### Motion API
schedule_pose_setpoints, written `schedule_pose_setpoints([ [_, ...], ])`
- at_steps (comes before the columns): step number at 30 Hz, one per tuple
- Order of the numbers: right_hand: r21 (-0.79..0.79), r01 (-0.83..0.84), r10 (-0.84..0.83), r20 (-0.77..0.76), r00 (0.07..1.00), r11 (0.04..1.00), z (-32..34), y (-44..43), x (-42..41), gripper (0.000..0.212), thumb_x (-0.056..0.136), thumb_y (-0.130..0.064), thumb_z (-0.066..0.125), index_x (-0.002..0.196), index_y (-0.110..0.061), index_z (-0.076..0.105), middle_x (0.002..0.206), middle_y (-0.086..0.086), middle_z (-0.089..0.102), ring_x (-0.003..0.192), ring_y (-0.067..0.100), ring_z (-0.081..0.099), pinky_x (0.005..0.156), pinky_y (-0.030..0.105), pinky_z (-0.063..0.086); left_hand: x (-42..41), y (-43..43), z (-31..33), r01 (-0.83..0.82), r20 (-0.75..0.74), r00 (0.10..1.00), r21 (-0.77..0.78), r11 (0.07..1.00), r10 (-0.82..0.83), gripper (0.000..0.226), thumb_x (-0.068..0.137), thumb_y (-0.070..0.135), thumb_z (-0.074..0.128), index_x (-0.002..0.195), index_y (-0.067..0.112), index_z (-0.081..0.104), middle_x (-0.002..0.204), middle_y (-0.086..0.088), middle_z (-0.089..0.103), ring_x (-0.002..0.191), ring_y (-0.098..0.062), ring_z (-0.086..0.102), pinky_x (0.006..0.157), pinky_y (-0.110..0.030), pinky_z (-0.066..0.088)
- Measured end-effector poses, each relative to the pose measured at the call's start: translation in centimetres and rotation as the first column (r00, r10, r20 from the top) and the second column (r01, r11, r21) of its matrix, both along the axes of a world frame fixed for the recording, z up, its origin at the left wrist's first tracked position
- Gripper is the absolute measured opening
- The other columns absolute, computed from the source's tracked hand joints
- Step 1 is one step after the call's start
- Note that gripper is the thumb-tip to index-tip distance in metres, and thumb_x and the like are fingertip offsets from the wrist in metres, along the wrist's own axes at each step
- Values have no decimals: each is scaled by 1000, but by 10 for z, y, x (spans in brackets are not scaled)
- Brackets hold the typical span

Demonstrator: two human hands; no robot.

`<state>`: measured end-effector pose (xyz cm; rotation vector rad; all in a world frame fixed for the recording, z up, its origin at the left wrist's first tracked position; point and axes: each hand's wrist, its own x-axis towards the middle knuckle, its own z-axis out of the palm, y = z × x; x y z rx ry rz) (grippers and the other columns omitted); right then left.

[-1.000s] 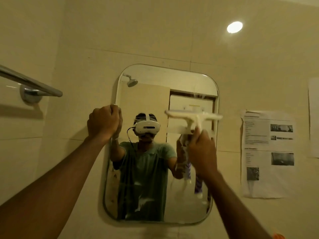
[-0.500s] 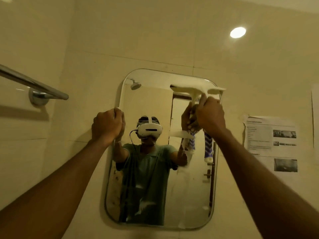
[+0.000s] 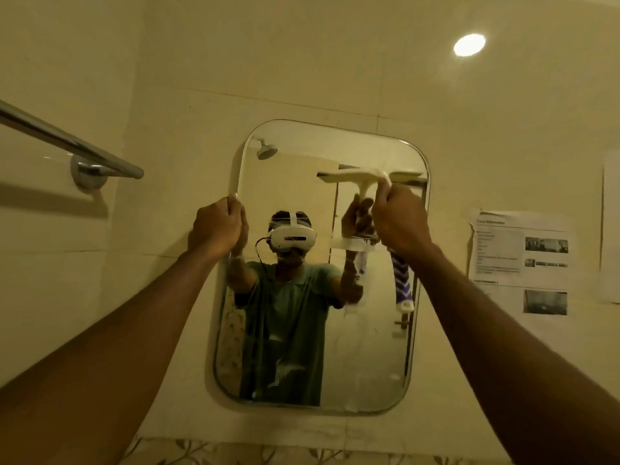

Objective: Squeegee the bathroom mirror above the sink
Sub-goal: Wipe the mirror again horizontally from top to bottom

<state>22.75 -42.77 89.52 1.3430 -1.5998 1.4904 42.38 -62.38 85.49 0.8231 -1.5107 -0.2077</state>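
While left hand (image 3: 218,226) grips mirror (image 3: 295,189) left edge | right hand (image 3: 401,223) grips squeegee (image 3: 355,177) at upper-right edge

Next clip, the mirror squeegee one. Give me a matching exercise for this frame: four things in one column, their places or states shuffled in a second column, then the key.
Things:
1. squeegee
2. left hand
3. towel bar
4. printed sheet

Places or states:
A. on the wall to the right of the mirror
B. mounted on the wall to the left of the mirror
C. grips the mirror's left edge
D. held by the right hand, blade across the mirror's upper right part

Pairs: 1-D, 2-C, 3-B, 4-A
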Motion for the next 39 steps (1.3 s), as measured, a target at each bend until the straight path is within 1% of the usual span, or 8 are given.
schedule_pose_setpoints([
  [2, 22, -23, 23, 17, 1000, 999, -5, -7, 2, 40, 104, -42, 30, 89, -17, 57, 74, 3, 67, 59, 16, 66, 53, 31, 55, 2, -1, 0, -7, 20, 1000, -7, 1000, 7, 46, 104, 39, 29, 90, 11, 63, 77, -5, 57, 70, -18, 52, 63, -31, 39],
  [7, 45, -3, 0, 65, 998, 999, -135, -12, 8, 38, 95, -57, 34, 86, -26, 53, 62, -6, 60, 52, -2, 61, 37, 8, 39, 6, -8, 1, -94, 78, 992, -37, 995, 97, 52, 103, 41, 28, 96, 8, 67, 64, 2, 46, 58, -15, 43, 57, -29, 32],
  [12, 123, 66, -85, 159, 984, 990, -223, -1, 14, 51, 87, -63, 22, 86, -25, 57, 57, -7, 59, 59, -5, 61, 38, 11, 40, 7, -8, -5, -125, 79, 988, -68, 990, 131, 54, 102, 43, 27, 98, 6, 67, 60, 3, 38, 57, -16, 37, 54, -29, 27],
  [20, -42, 93, -87, 123, 989, 995, -99, -1, 1, 38, 104, -41, 32, 76, -24, 52, 60, -6, 54, 44, 2, 51, 45, 18, 39, 10, -18, -33, -46, 97, 994, -127, 991, 58, 61, 102, 50, 27, 82, 7, 65, 56, 4, 45, 51, -8, 42, 46, -23, 30],
  [24, 3, 122, -119, 264, 957, 992, -157, -9, 2, 41, 103, -44, 33, 81, -17, 55, 64, 5, 58, 50, 13, 54, 45, 28, 46, 10, -19, -35, -17, 108, 994, -170, 985, 36, 59, 102, 50, 27, 78, 9, 62, 58, 0, 50, 53, -15, 52, 44, -22, 31],
  [30, 181, 242, -292, 356, 888, 953, -272, 1, 28, 39, 102, -41, 31, 75, -25, 53, 62, 0, 59, 53, 11, 57, 44, 27, 44, 15, -18, -37, -7, 125, 991, -246, 969, 39, 63, 103, 48, 29, 85, 4, 70, 62, -6, 55, 57, -21, 51, 44, -21, 28],
  [35, 61, 161, -172, 313, 934, 985, -217, 7, 19, 37, 104, -35, 33, 80, -21, 57, 61, 0, 56, 43, 3, 47, 39, 18, 39, 18, -20, -59, 27, 166, 986, -260, 965, 17, 65, 102, 50, 30, 82, 2, 68, 63, -13, 60, 54, -23, 51, 43, -21, 28],
  [39, -16, 166, -155, 288, 945, 986, -162, 3, 3, 42, 105, -35, 32, 80, -11, 56, 66, 6, 55, 53, 14, 48, 49, 29, 42, 21, -20, -97, 48, 200, 980, -208, 977, -6, 65, 101, 51, 29, 65, 7, 60, 47, -3, 48, 41, -21, 50, 42, -26, 39],
])
